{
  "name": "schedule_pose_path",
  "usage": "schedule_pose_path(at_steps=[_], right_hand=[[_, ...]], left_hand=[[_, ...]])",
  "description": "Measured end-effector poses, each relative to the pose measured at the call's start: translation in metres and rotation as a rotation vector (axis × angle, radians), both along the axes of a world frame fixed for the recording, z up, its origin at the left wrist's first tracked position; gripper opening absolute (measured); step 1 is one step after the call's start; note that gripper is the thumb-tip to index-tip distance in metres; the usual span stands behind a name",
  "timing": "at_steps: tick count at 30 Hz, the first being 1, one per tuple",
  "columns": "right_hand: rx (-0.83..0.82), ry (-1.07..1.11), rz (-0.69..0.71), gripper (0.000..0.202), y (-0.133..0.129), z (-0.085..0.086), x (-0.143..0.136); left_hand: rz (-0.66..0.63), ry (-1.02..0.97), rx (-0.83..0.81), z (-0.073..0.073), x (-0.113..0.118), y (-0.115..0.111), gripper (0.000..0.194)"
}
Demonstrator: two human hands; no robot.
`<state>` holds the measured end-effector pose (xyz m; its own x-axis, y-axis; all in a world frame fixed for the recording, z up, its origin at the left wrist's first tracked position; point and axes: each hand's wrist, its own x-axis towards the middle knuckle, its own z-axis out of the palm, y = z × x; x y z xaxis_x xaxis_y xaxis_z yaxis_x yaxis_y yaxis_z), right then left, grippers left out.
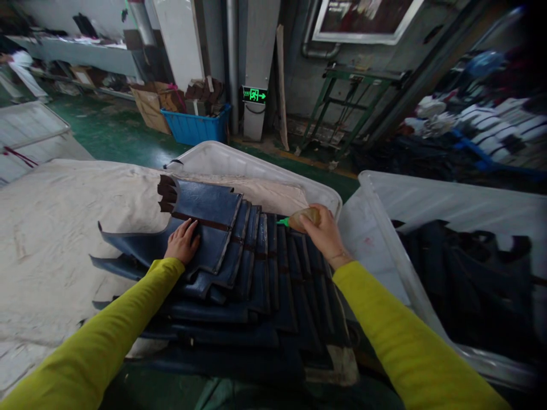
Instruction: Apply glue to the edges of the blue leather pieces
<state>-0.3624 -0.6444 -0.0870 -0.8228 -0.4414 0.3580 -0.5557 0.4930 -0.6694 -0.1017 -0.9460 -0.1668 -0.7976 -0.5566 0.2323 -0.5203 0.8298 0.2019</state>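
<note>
Dark blue leather-like pieces (209, 199) lie fanned out in overlapping rows, their edges stepped toward the right. My left hand (183, 241) rests flat on the upper pieces, fingers stretched out. In my right hand (323, 234) is a squeeze bottle (304, 218) with a green nozzle and yellowish-brown contents, tilted so the nozzle points left. Its tip is close to the edges of the fanned pieces; whether it touches them I cannot tell. Brown rolled or curled ends (167, 193) stick out at the top left of the pile.
Pale cloth (51, 239) covers the surface under the pieces. Behind it stands a white bin (209, 149); at right another white bin (380, 193) holds dark pieces. A blue crate (194, 128), a cardboard box (149, 108) and a green metal stand (325, 108) are farther back. A person (23, 65) is at far left.
</note>
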Motion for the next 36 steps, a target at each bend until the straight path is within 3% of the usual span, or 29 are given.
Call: schedule_pose_path(at_steps=[8, 15, 22, 36], right_hand=[[0.069, -0.229, 0.114, 0.038, 0.030, -0.006, 0.028], [0.040, -0.203, 0.108, 0.039, 0.031, -0.004, 0.030], [0.026, -0.429, 0.076, 0.044, 0.043, 0.000, 0.039], [0.048, -0.307, 0.126, 0.037, 0.053, -0.006, 0.052]], left_hand=[[0.013, -0.005, 0.000, -0.002, -0.001, -0.001, 0.051], [0.007, 0.006, -0.009, -0.001, 0.000, 0.000, 0.051], [0.001, 0.012, -0.011, -0.001, 0.000, 0.000, 0.052], [0.002, -0.001, -0.007, 0.001, 0.000, 0.001, 0.052]])
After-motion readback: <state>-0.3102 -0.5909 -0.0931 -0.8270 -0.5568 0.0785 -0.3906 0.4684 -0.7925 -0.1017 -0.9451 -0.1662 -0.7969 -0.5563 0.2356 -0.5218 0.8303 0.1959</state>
